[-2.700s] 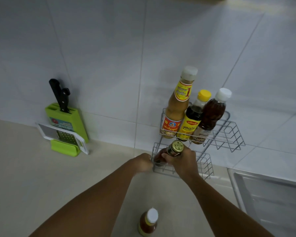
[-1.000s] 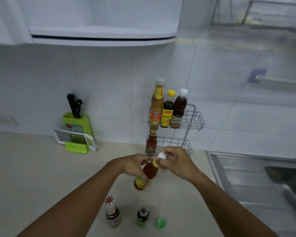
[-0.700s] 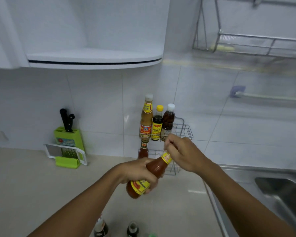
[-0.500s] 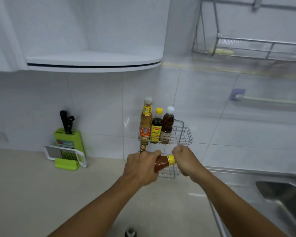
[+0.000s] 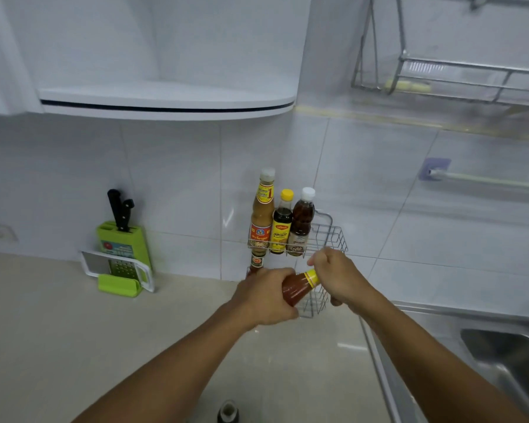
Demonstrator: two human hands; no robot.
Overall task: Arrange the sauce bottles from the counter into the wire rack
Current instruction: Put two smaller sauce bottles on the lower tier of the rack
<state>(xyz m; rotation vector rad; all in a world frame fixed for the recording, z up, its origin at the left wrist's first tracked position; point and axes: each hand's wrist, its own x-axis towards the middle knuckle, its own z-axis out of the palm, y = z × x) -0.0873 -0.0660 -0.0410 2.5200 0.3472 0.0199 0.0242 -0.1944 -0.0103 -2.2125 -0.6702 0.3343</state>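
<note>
A red chili sauce bottle (image 5: 297, 286) with a yellow neck band lies tilted between my hands, in front of the wire rack's lower tier. My left hand (image 5: 264, 296) grips its body. My right hand (image 5: 336, 276) covers its cap end. The two-tier wire rack (image 5: 333, 236) stands against the tiled wall. Its upper tier holds three bottles: a tall tan sauce (image 5: 262, 209), a dark yellow-capped one (image 5: 282, 222) and a brown white-capped one (image 5: 301, 221). A small red-labelled bottle (image 5: 257, 261) stands in the lower tier. One dark bottle (image 5: 228, 412) remains on the counter near me.
A green knife block (image 5: 121, 239) with a grater leaning on it stands at the left by the wall. A steel sink (image 5: 501, 355) lies to the right. A white shelf (image 5: 165, 102) overhangs the counter, and a metal dish rack (image 5: 458, 74) hangs upper right.
I placed a small bottle in the lower tier, then picked the red chili bottle off the counter with both hands and carried it up to the rack, tilting it sideways.
</note>
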